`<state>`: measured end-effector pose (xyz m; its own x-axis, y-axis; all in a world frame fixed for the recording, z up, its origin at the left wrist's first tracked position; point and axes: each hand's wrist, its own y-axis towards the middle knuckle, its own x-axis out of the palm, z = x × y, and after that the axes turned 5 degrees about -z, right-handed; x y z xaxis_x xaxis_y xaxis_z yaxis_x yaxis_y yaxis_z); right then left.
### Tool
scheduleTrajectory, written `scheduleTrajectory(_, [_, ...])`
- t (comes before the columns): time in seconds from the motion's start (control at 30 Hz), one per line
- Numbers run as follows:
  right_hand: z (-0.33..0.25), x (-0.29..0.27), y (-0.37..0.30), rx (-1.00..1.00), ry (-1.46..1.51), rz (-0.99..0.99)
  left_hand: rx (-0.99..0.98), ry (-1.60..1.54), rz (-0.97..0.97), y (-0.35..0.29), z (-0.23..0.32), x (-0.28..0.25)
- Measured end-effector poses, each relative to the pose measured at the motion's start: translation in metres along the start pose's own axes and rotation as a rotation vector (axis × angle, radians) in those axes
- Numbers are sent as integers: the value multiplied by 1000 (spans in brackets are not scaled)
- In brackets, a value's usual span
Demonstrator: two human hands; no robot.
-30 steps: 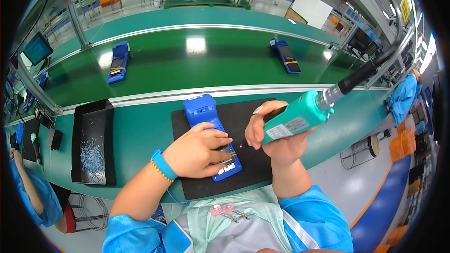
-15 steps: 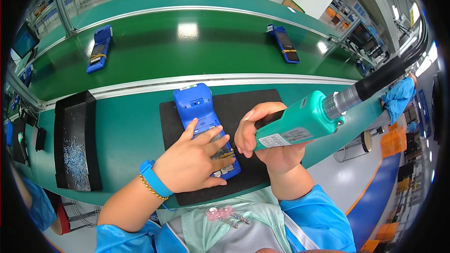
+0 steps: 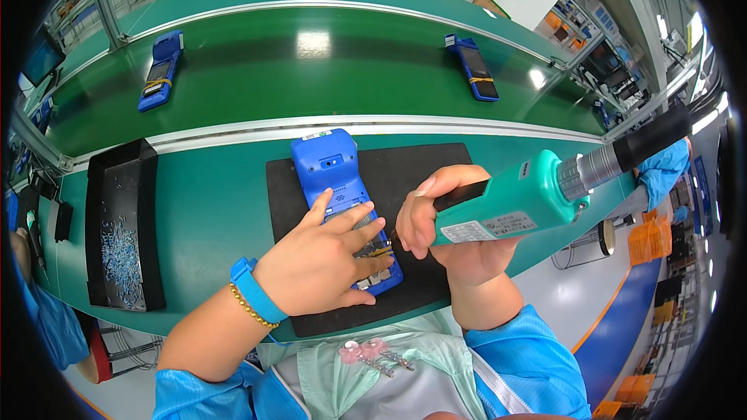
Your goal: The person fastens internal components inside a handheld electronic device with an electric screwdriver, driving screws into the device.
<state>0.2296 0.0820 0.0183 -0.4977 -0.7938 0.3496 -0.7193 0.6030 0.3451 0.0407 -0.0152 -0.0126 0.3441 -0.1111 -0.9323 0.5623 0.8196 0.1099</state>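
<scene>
A blue handheld terminal [image 3: 325, 169] lies on a black mat [image 3: 420, 187], its back up and the lower compartment exposed with metal parts showing. My left hand [image 3: 327, 257] rests across the terminal's lower half, fingers spread and lying on it; they hide part of the compartment. In my right hand [image 3: 467, 257], wrapped fingers hold a green electric screwdriver [image 3: 506, 206] just right of the terminal. Its thick black cable end points to the upper right. Fingers and the angle hide the screwdriver's tip, so contact with the terminal cannot be told.
At the left, a black tray [image 3: 148, 225] holds many small blue screws. Two blue terminals with yellow bands, one left [image 3: 158, 70] and one right [image 3: 475, 70], lie on the green line beyond a metal rail [image 3: 373, 119]. A co-worker's blue sleeve [image 3: 50, 327] shows at the far left.
My right hand and the screwdriver have shifted slightly to the right. The left hand stays on the terminal. The whole view has moved a little.
</scene>
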Motion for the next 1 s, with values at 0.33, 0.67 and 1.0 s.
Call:
scheduleTrajectory(0.33, [2, 6, 0, 47, -52, -12, -9, -2, -11, -1, 0, -1])
scheduleTrajectory(0.67, [16, -7, 3, -59, 136, -119, -12, -12, -3, 0, 1, 1])
scheduleTrajectory(1.0, [9, 0, 3, -65, 88, -138, -1, -18, -12, 0, 0, -1])
